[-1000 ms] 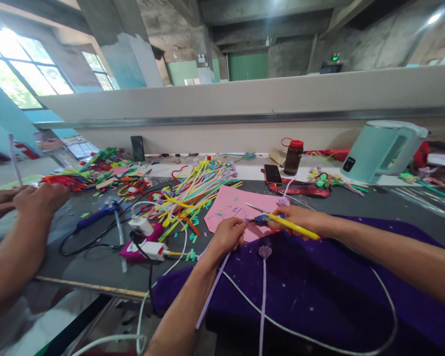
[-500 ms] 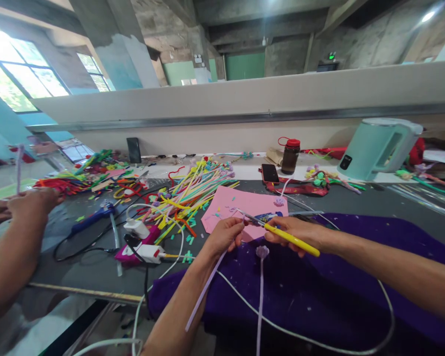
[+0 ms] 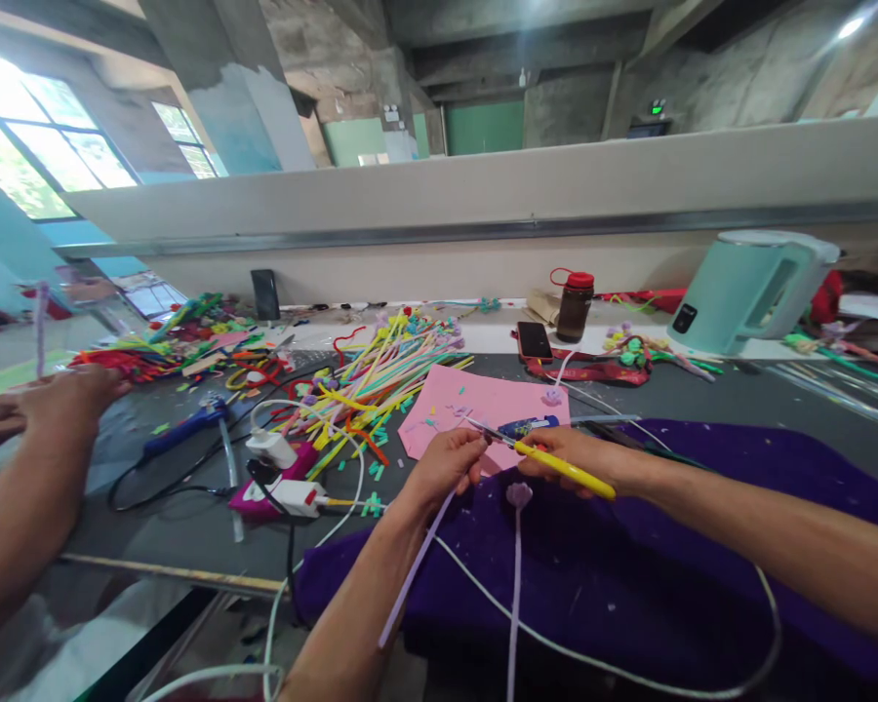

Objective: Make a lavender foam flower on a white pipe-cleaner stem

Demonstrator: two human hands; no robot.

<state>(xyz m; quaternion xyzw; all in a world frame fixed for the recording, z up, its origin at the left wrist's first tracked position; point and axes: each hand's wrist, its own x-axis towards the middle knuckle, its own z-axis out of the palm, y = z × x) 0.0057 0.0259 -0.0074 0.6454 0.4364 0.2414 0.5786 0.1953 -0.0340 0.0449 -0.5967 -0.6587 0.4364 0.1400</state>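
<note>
Your left hand (image 3: 446,466) is pinched shut on the top end of a lilac pipe cleaner (image 3: 414,575), which trails down past your wrist; your right hand (image 3: 581,458) is closed round yellow-handled scissors (image 3: 556,465), whose blades point left and meet the tip in your left fingers; just below both hands a second lilac stem with a flower head (image 3: 518,494) lies on the purple cloth (image 3: 629,565); just beyond them sits a pink foam sheet (image 3: 475,405); far to your left, another person's hand (image 3: 65,400) rests on the table.

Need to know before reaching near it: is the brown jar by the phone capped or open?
Capped. The jar stands upright, red lid on.
</note>
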